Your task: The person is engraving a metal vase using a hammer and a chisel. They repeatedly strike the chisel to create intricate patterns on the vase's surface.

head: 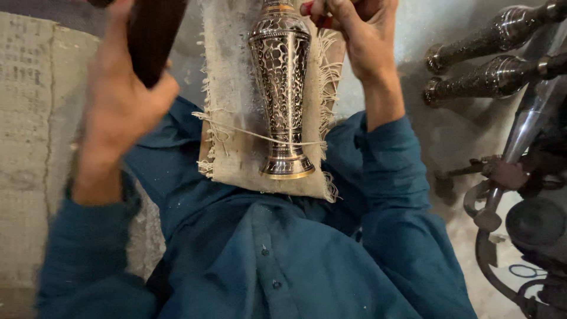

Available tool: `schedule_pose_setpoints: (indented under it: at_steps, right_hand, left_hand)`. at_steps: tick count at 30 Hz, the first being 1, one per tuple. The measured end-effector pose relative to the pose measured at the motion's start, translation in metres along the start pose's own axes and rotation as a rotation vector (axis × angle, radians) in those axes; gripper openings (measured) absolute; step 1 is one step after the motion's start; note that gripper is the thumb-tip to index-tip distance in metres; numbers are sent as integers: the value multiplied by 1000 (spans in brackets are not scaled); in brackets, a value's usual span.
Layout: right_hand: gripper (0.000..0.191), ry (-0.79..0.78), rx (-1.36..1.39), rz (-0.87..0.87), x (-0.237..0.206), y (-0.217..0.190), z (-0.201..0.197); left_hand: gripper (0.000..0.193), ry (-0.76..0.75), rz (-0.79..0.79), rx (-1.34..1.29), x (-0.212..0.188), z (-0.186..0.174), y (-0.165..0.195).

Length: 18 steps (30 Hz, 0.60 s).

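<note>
Two hands raised, left hand (121, 97) fingers gripping dark wooden handle (155, 35), right hand (354, 32) fingers pinching red-handled tool (313, 13) at engraved metal vase (281, 82)

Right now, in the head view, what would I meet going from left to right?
Left hand gripping a dark wooden handle → engraved metal vase on burlap cloth → right hand → two more engraved metal pieces.

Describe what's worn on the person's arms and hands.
Both arms wear long teal-blue shirt sleeves, ending below the wrists. The cloth is speckled with pale dust. The left hand and right hand are bare: no gloves, rings or watch show.
</note>
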State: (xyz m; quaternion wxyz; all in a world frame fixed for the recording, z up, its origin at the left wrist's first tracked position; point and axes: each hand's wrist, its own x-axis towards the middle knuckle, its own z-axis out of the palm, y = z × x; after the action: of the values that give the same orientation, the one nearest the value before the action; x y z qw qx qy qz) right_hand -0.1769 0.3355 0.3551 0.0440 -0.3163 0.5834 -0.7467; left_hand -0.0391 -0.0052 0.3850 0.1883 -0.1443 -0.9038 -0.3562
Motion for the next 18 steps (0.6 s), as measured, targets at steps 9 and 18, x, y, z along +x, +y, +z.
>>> schedule_pose_setpoints:
  at_steps: [9,18]
  right_hand:
    - [16,-513,-374,-42,34,-32,9]
    - [14,-739,-484,-45,64,-32,19]
  left_hand:
    - [57,228,-314,-781,-74,78,18]
    - [52,183,-380,-642,-73,64,19]
